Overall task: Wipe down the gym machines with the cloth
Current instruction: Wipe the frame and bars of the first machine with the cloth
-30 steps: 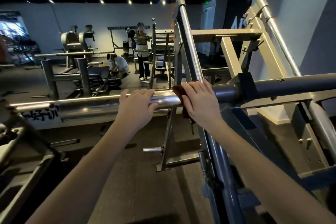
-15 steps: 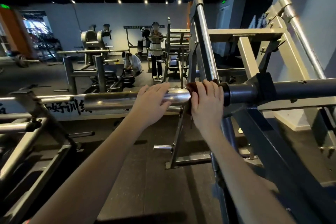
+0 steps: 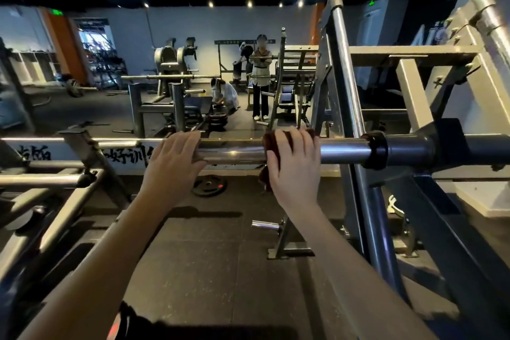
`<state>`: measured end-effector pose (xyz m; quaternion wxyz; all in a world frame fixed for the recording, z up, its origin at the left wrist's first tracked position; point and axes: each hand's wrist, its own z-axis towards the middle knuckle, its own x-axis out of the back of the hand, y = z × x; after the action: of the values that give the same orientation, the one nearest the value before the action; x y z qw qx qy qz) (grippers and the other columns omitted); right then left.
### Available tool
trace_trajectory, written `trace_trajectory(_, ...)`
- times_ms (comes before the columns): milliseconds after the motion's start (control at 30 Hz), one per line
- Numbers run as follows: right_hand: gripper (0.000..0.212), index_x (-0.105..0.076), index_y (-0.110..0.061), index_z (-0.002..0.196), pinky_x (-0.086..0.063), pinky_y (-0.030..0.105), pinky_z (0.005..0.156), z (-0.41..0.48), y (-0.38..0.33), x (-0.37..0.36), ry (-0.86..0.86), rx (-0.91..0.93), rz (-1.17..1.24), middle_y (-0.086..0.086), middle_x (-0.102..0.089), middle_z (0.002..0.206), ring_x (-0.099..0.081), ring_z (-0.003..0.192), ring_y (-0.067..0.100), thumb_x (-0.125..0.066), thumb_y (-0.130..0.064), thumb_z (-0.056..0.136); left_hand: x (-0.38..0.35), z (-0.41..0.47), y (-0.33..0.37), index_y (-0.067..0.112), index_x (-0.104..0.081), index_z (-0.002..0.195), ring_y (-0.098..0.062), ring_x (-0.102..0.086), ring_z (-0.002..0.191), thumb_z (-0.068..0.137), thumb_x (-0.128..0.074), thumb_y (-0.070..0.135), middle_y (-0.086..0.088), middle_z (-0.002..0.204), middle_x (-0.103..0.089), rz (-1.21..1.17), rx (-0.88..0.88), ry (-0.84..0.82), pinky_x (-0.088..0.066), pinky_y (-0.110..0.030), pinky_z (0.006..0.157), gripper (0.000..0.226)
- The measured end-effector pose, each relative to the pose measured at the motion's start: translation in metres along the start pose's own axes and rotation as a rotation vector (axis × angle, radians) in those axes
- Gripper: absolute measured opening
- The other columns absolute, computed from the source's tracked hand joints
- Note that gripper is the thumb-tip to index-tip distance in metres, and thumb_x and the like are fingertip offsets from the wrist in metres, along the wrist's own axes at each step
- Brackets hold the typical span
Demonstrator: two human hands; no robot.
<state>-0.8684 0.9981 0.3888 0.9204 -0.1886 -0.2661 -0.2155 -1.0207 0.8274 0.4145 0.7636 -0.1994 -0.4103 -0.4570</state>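
A shiny chrome bar (image 3: pixel 342 149) of a grey gym machine runs level across the middle of the view and ends in a black collar (image 3: pixel 376 149). My right hand (image 3: pixel 295 165) wraps a dark reddish-brown cloth (image 3: pixel 270 143) round the bar, fingers curled over the top; a corner of the cloth hangs below the bar. My left hand (image 3: pixel 172 163) rests on the bar a little to the left, fingers laid over it and thumb underneath.
The machine's grey frame (image 3: pixel 430 179) rises at the right, with a slanted chrome rail (image 3: pixel 345 74). Metal tubes (image 3: pixel 47 179) cross at the left. A weight plate (image 3: pixel 209 187) lies on the dark rubber floor. People (image 3: pixel 259 77) stand among machines further back.
My right hand has slid the cloth leftward along the chrome bar, away from the black collar. My left hand stays on the bar. The view has shifted left.
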Motion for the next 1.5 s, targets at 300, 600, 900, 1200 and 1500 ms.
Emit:
trace_trajectory(300, 0.041, -0.05, -0.018, 0.132, -0.014, 0.043, 0.116, -0.001, 0.031, 0.007, 0.025, -0.018, -0.06, 0.007, -0.05, 0.137, -0.034, 0.134, 0.025, -0.04, -0.036, 0.096, -0.007, 0.0, -0.007, 0.011, -0.04, 0.141, -0.025, -0.034, 0.138, 0.091, -0.06, 0.033, -0.007, 0.142, -0.045, -0.023, -0.03, 0.04, -0.02, -0.049, 0.118, 0.059)
trace_trajectory(600, 0.045, -0.05, -0.019, 0.134, -0.003, 0.039, 0.116, 0.011, 0.013, 0.0, -0.098, 0.255, -0.097, 0.005, -0.055, 0.134, -0.043, 0.131, 0.024, -0.035, -0.039, 0.095, -0.01, -0.001, -0.009, 0.01, -0.041, 0.141, -0.026, -0.036, 0.138, 0.091, -0.06, 0.034, -0.008, 0.142, -0.046, 0.012, -0.037, 0.058, -0.021, -0.049, 0.118, 0.059)
trace_trajectory(900, 0.046, -0.05, -0.016, 0.137, -0.013, 0.044, 0.117, -0.003, -0.038, -0.017, 0.028, 0.036, 0.046, 0.009, -0.048, 0.142, -0.034, 0.137, 0.026, -0.044, -0.03, 0.093, -0.009, -0.001, -0.006, 0.009, -0.042, 0.14, -0.027, -0.037, 0.138, 0.09, -0.061, 0.031, -0.009, 0.141, -0.047, 0.047, -0.034, 0.06, -0.02, -0.049, 0.118, 0.057)
trace_trajectory(1200, 0.043, -0.051, -0.015, 0.133, -0.012, 0.042, 0.118, -0.007, 0.019, -0.004, 0.122, -0.051, -0.018, 0.008, -0.051, 0.138, -0.038, 0.134, 0.026, -0.038, -0.031, 0.095, -0.01, 0.001, -0.007, 0.008, -0.042, 0.139, -0.027, -0.037, 0.137, 0.09, -0.059, 0.033, -0.009, 0.141, -0.047, 0.059, -0.048, 0.054, -0.02, -0.049, 0.118, 0.058)
trace_trajectory(1500, 0.044, -0.053, -0.014, 0.134, -0.023, 0.042, 0.114, 0.011, -0.033, -0.013, -0.053, 0.319, 0.031, 0.009, -0.054, 0.138, -0.047, 0.13, 0.026, -0.043, -0.029, 0.094, -0.011, 0.0, -0.007, 0.01, -0.041, 0.139, -0.026, -0.037, 0.137, 0.09, -0.059, 0.034, -0.007, 0.141, -0.046, 0.062, -0.035, 0.053, -0.021, -0.047, 0.118, 0.057)
